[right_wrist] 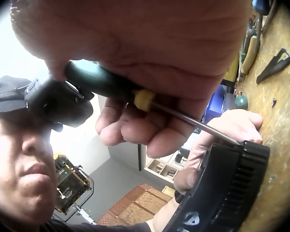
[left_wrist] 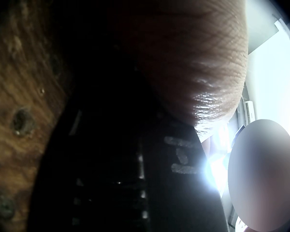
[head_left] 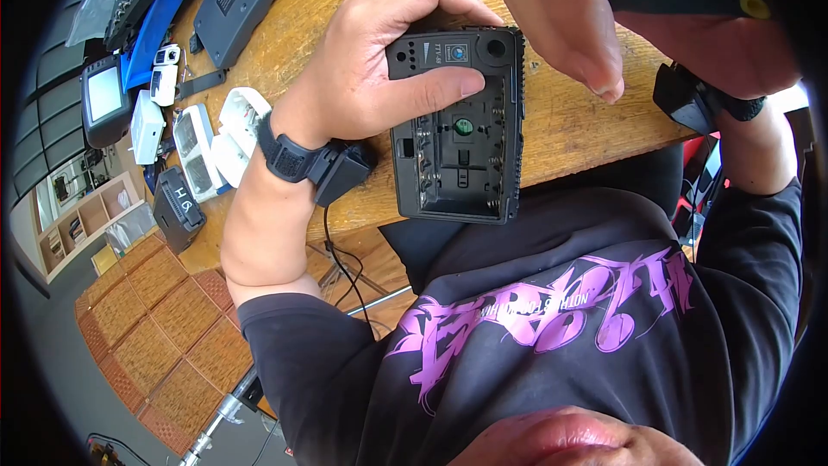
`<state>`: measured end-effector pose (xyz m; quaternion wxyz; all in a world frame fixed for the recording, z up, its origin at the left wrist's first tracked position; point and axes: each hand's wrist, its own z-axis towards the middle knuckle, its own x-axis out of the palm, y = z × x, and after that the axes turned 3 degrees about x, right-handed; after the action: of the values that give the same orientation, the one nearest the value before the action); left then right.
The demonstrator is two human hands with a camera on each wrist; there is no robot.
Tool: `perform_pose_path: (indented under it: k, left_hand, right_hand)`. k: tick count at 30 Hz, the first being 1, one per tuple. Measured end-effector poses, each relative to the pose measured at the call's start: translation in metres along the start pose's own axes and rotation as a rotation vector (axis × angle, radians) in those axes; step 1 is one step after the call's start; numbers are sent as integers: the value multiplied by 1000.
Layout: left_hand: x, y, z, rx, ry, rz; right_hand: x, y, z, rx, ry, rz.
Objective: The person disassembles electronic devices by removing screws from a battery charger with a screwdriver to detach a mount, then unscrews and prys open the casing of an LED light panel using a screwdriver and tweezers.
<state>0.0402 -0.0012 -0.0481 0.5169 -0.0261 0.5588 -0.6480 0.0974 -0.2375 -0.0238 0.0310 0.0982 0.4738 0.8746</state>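
Observation:
A black plastic case (head_left: 461, 203) with an open compartment lined with springs tilts up at the table's front edge. My left hand (head_left: 371, 60) grips its upper part, thumb laid across the front and fingers behind the top edge. In my right hand (head_left: 561, 26) is a screwdriver (right_wrist: 104, 82) with a dark green handle and yellow collar. The right wrist view shows its shaft running to the top edge of the case, the tip right at a corner beside my left fingers. In the left wrist view the case (left_wrist: 179, 193) appears dark, close under the left palm.
On the wooden table (right_wrist: 280, 145), a small screw (right_wrist: 274, 102) and a black bracket-like part (right_wrist: 275, 66) lie near the case. To the left are a grey device (head_left: 246, 9), white plastic housings (head_left: 198, 151), a handheld with a screen (head_left: 105, 95) and a black box (head_left: 177, 207).

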Motion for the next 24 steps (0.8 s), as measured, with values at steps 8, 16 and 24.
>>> perform_pose_path:
  k: [8,16,24]
  left_hand:
    - [-1,0,3,34,0,-5]
    - [-3,1,5,68,-3,-7]
    - [-5,3,8,101,-3,-12]
  right_hand:
    - [13,14,-3,136,-107,44]
    - [8,11,-2,142,-96,-22]
    - [6,10,-1,99,-61,-84]
